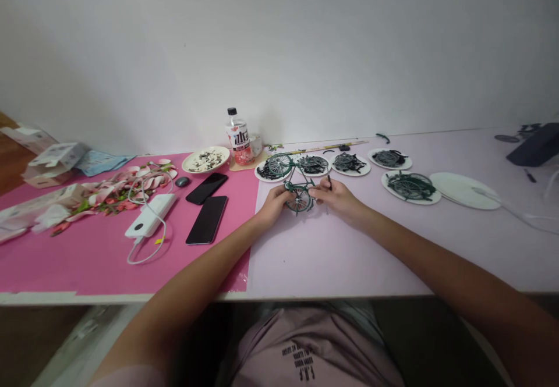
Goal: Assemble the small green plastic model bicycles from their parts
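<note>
A dark green model bicycle (301, 184) is held up over the pale side of the table, one spoked wheel toward the wall and the other toward me. My left hand (273, 205) is closed on it beside the nearer wheel. On the other side, my right hand (335, 198) is closed, its fingertips at the frame. A thin dark piece (329, 183) sticks up from those fingers; its kind cannot be made out. Just behind the bicycle, small white plates hold black and dark parts, among them one plate (279, 178) partly covered by the far wheel.
Rightward are a plate of green wheels (410, 188) and a white plate (467, 190) with a cable across it. Leftward lie two phones (207, 219), a power bank (151, 215), artificial petals (126, 189), a bowl of small pieces (205, 159) and a drink bottle (240, 139).
</note>
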A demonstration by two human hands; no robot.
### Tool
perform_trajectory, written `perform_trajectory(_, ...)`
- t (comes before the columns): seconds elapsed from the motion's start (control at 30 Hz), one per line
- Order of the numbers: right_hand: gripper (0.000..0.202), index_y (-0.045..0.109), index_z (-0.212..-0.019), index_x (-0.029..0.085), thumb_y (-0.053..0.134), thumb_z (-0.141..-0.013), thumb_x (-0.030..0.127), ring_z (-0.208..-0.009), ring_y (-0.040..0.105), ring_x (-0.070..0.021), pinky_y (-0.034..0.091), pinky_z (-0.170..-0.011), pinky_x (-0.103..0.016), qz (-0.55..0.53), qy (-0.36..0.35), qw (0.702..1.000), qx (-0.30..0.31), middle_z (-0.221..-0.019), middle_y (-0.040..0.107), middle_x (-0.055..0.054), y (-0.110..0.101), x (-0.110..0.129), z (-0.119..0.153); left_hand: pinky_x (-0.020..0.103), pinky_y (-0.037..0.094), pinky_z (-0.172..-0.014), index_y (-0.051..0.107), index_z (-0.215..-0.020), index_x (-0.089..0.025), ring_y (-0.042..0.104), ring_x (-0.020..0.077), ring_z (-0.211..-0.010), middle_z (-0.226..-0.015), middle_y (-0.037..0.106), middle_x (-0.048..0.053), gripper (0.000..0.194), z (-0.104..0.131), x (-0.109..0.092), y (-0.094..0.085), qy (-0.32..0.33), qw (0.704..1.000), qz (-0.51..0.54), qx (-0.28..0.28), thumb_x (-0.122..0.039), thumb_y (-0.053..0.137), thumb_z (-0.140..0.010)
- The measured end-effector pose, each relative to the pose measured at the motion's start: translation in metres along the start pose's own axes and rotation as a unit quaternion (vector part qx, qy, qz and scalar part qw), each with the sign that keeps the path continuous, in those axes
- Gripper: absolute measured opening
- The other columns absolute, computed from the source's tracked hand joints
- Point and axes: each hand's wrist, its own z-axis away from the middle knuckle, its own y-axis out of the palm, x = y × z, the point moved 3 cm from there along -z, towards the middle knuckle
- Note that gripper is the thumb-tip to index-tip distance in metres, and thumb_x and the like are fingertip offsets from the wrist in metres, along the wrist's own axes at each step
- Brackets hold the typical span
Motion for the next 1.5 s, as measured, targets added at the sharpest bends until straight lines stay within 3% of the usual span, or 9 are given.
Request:
perform_trajectory(0.27, 0.073, 0.033, -0.079, 0.025, 0.099, -0.056, 0.047, -0.078, 0.059, -0.0155, 0.045, -0.072, -0.030, -0.036, 0.006, 0.999, -0.013, -0.088, 0.069, 0.001, 0.001, 0.003, 0.000, 0.027, 0.053, -0.071, 0.069, -0.090, -0.014, 0.064, 0.0153, -0.074, -0.080, 0.067, 0.001, 0.027, 0.001, -0.005, 0.001, 0.006, 1.000, -0.011, 0.014, -0.029, 0.075, -0.068)
perform_trajectory(0.47, 0.075, 0.032, -0.079, 0.025, 0.100, -0.055, 0.048, -0.073, 0.055, -0.0142, 0.044, -0.070, -0.030, -0.031, -0.012, 0.999, -0.026, -0.078, 0.061, 0.005, -0.001, 0.007, 0.000, 0.028, 0.054, -0.073, 0.069, -0.083, -0.016, 0.068, 0.0177, -0.079, -0.080, 0.069, 0.001, 0.025, -0.001, -0.004, -0.001, 0.013, 1.000, -0.003, 0.004, -0.030, 0.077, -0.066)
perform_trajectory(0.7, 0.079, 0.031, -0.078, 0.026, 0.101, -0.052, 0.051, -0.070, 0.052, -0.0135, 0.046, -0.068, -0.031, -0.025, -0.058, 0.997, -0.055, -0.073, 0.055, 0.007, -0.005, 0.016, -0.002, 0.036, 0.053, -0.094, 0.074, -0.114, -0.014, 0.072, 0.0229, -0.098, -0.107, 0.079, 0.009, 0.050, -0.006, -0.004, -0.005, 0.024, 1.000, -0.015, -0.010, -0.022, 0.070, -0.065)
perform_trajectory(0.93, 0.081, 0.030, -0.080, 0.026, 0.100, -0.051, 0.054, -0.076, 0.056, -0.0155, 0.050, -0.071, -0.031, -0.013, -0.074, 0.993, -0.092, -0.078, 0.057, 0.005, -0.013, 0.011, -0.006, 0.042, 0.054, -0.100, 0.073, -0.127, -0.014, 0.069, 0.0317, -0.117, -0.134, 0.072, 0.015, 0.054, 0.004, -0.014, 0.004, 0.081, 0.981, -0.174, 0.007, -0.015, 0.071, -0.072)
perform_trajectory(1.13, 0.081, 0.030, -0.081, 0.026, 0.099, -0.051, 0.058, -0.075, 0.056, -0.0159, 0.053, -0.072, -0.034, 0.005, -0.097, 0.989, -0.111, -0.079, 0.056, 0.005, -0.016, 0.007, -0.007, 0.045, 0.054, -0.104, 0.070, -0.132, -0.013, 0.066, 0.0349, -0.127, -0.136, 0.070, 0.019, 0.058, 0.005, -0.010, 0.007, 0.057, 0.980, -0.190, 0.015, -0.015, 0.074, -0.074)
perform_trajectory(1.5, 0.060, 0.040, -0.080, 0.026, 0.091, -0.064, 0.054, -0.090, 0.061, -0.0208, 0.054, -0.082, -0.038, 0.098, -0.170, 0.973, -0.120, -0.090, 0.064, -0.001, -0.003, -0.003, -0.005, 0.049, 0.052, -0.110, 0.065, -0.139, -0.015, 0.067, 0.0345, -0.128, -0.147, 0.063, 0.018, 0.065, 0.014, -0.009, 0.022, 0.097, 0.979, -0.164, 0.071, -0.010, 0.072, -0.075)
